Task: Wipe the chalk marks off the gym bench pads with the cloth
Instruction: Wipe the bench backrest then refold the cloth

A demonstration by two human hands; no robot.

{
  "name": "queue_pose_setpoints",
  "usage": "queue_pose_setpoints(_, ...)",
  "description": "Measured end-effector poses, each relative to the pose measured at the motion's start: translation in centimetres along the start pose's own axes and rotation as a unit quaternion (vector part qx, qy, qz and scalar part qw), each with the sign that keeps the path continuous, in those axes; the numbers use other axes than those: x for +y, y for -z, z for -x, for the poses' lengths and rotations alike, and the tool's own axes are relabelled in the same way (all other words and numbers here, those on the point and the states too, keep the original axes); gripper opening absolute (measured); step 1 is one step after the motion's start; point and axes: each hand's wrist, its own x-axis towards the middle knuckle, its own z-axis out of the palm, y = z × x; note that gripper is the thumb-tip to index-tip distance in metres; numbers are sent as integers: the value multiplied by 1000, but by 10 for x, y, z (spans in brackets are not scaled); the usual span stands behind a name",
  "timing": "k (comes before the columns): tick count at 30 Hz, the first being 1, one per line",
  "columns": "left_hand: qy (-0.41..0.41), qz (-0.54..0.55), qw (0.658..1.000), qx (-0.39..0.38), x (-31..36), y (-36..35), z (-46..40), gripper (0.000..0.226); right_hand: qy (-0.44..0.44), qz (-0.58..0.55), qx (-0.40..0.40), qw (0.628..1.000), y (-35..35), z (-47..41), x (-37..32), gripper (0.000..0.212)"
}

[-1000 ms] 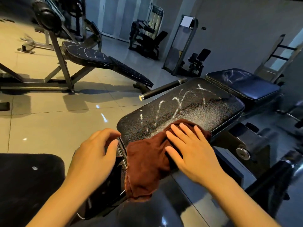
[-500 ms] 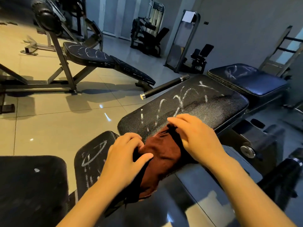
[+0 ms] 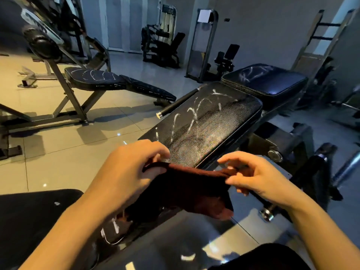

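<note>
The brown cloth (image 3: 194,184) hangs stretched between both hands, just in front of the near edge of the black bench pad (image 3: 210,125) and lifted off it. The left hand (image 3: 128,174) pinches its left end; the right hand (image 3: 259,178) pinches the right end — each grip clamped on the fabric. White chalk marks (image 3: 191,115) scrawl across the pad — no readable writing. Beyond lies a blue pad (image 3: 272,80), also chalked, and a chalked incline bench (image 3: 101,78) stands on the tiled floor (image 3: 64,149).
</note>
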Motion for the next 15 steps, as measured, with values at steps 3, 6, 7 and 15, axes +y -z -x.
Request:
queue_pose_setpoints(3,6,-51,997,-49,12,11,-13,24,7,127,40,991,2,15,5,26)
queue_pose_setpoints(6,38,-127,981,-145,12,18,-15,30,24,154,72,985,7,25,0,11)
queue_pose_setpoints(7,45,-129,979,-154,12,21,-14,30,33,124,66,990,8,27,-3,10)
queue_pose_setpoints(15,65,-393,909,123,-24,7,-61,27,69,146,199,967,-6,-51,-22,32)
